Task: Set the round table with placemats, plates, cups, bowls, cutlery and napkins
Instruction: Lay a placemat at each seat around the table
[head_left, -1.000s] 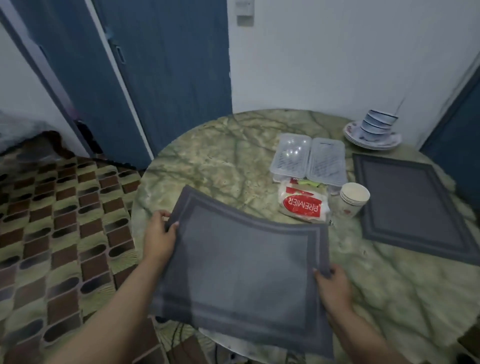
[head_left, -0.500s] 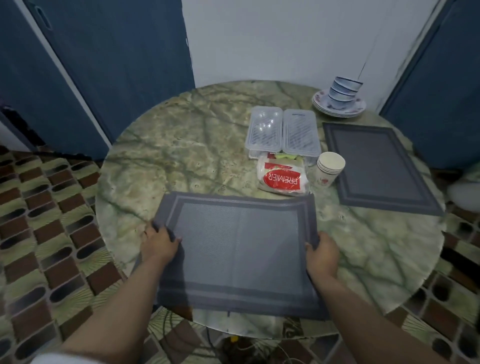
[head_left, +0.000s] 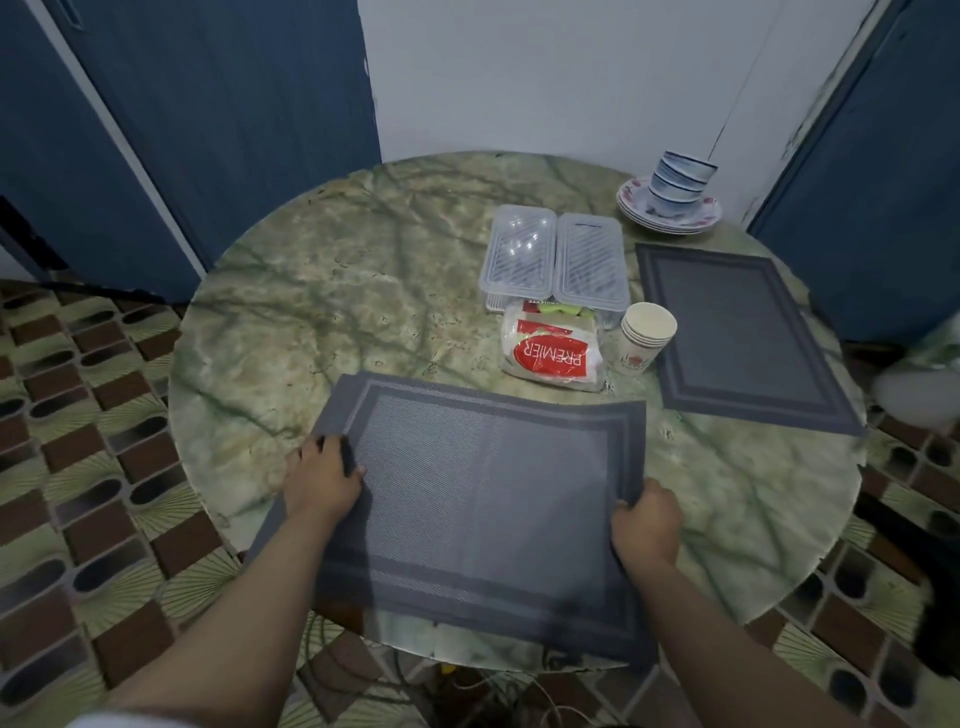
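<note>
1. Comparing with the frame a second back: near placemat (head_left: 483, 499), then held tilted and off the surface, now lying flat on the round table (head_left: 322, 291) at the near edge, its far edge squared toward the middle. Its near edge looking to overhang the table rim slightly; hard to confirm from this angle.
2. Left hand (head_left: 319, 480) gripping the mat's left edge, fingers curled round it, thumb on top.
3. Right hand (head_left: 644, 522) pinching the mat's right edge, fingers curled, knuckles up.
4. Reading for the task: second mat being placed, apparently in the final alignment; likely needing a small push inward before release. Plates, cups, bowls, cutlery and napkins not yet distributed.
5. Surveying left to right beyond the mat: bare marble at left and centre.
6. Two clear lidded containers (head_left: 558, 260) sitting side by side past centre; contents not discernible, possibly the cutlery.
7. Napkin packet (head_left: 550, 356) with red label lying just in front of the containers, close to the near mat's far right corner but apart from it.
8. Stack of paper cups (head_left: 647, 338) standing upright just right of the packet, touching or nearly touching the second placemat (head_left: 737, 332).
9. Second placemat lying flat at the right, nothing on it.
10. Stack of bowls (head_left: 680, 176) sitting on the stacked plates (head_left: 706, 215) at the far right rim.
11. Obstruction check: nothing lying under or on the near mat; packet and cups crowding the gap between the two mats.
</note>
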